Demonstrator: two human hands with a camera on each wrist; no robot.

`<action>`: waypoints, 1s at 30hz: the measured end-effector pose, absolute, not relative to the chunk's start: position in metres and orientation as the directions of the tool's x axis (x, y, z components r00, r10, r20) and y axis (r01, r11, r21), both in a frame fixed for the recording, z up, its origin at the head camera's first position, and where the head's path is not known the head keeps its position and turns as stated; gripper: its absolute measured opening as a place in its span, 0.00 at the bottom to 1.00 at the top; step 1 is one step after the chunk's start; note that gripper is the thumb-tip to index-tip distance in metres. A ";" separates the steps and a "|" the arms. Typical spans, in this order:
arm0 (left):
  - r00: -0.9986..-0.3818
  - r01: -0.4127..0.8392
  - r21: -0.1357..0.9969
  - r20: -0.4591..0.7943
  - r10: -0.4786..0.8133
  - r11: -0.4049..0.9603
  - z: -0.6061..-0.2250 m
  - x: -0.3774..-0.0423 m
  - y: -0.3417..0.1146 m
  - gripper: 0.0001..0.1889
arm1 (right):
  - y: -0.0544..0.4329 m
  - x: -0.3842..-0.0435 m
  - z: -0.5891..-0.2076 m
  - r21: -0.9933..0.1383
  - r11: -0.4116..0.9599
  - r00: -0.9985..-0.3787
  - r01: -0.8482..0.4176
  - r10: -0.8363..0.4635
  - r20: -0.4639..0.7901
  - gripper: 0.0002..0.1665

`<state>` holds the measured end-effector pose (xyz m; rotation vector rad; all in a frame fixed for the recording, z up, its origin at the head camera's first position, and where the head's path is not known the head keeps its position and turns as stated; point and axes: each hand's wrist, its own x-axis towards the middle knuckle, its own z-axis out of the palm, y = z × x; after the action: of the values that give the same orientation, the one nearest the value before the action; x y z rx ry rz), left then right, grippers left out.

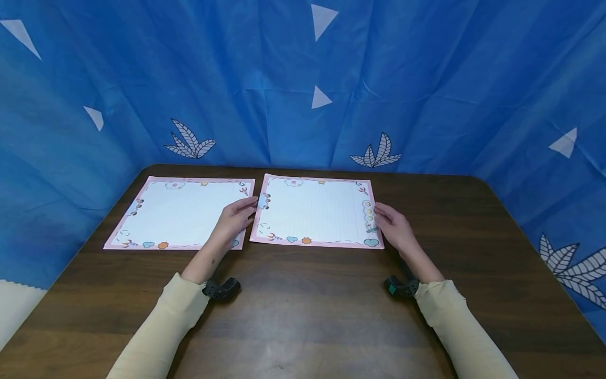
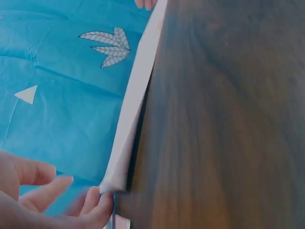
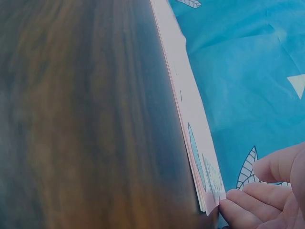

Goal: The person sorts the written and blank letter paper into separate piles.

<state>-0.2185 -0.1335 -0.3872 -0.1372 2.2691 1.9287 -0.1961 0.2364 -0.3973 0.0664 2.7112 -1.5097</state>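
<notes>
A sheet of white paper (image 1: 312, 210) with a pink, decorated border lies on the table between the two hands. At its left edge is my left hand (image 1: 233, 217), fingertips against the paper and thumb apart from it in the left wrist view. My right hand (image 1: 394, 226) touches the opposite edge with its fingers, its thumb raised clear in the right wrist view. Layered sheet edges (image 3: 193, 164) show there, so this is a stack. A matching sheet (image 1: 177, 210) lies to the left, partly covered by my left hand and wrist.
The dark wooden table (image 1: 307, 305) has rounded far corners. Behind it hangs a blue curtain (image 1: 293, 63) with white triangles and leaf prints. Black devices, one at the left wrist (image 1: 221, 289) and one at the right wrist (image 1: 401, 287), sit above the table.
</notes>
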 end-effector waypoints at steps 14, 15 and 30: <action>-0.974 -0.200 0.939 -0.222 0.050 0.279 -0.382 -0.222 -0.119 0.25 | 0.236 -0.197 -0.398 -0.860 0.505 -0.997 0.070 0.020 -0.069 0.29; -0.975 -0.190 0.940 -0.214 0.057 0.284 -0.382 -0.222 -0.118 0.25 | 0.236 -0.197 -0.398 -0.860 0.506 -0.998 0.068 0.020 -0.068 0.28; -0.979 -0.122 0.918 -0.173 0.106 0.377 -0.381 -0.217 -0.114 0.25 | 0.235 -0.197 -0.395 -0.860 0.506 -0.997 0.071 0.022 -0.070 0.28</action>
<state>-0.2170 -0.1140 -0.3806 -0.0147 2.4313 1.6481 -0.1967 0.2353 -0.3952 0.0830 2.6827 -1.5349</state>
